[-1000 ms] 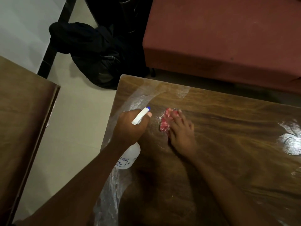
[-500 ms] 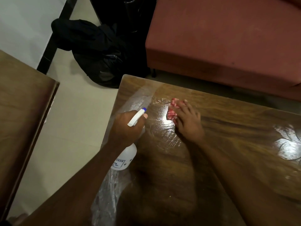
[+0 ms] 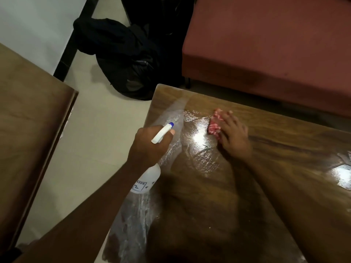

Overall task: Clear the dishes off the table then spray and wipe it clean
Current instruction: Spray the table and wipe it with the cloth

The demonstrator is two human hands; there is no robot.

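Since the frame half a second earlier, the right hand [image 3: 234, 138] and its crumpled red-and-white cloth [image 3: 215, 123] have slid further right along the far edge of the glossy brown wooden counter [image 3: 247, 196], leaving a wider wet, shining streak between the two hands; the left hand [image 3: 147, 147] has barely shifted.

The white plastic spray bottle with a blue nozzle tip [image 3: 147, 180] lies tilted, its long axis running from the body near the counter's left edge up and away to the nozzle, which points toward the far right, at the wet patch.

The left hand is wrapped tight around the bottle's neck, forefinger by the trigger, forearm coming in from the lower left. The right hand lies flat, palm down, fingers spread and pressing the cloth against the counter near its far edge, forearm stretching in from the lower right.

A black bag [image 3: 123, 59] sits on the pale floor beyond the counter, beside a dark red upholstered seat [image 3: 266, 44].
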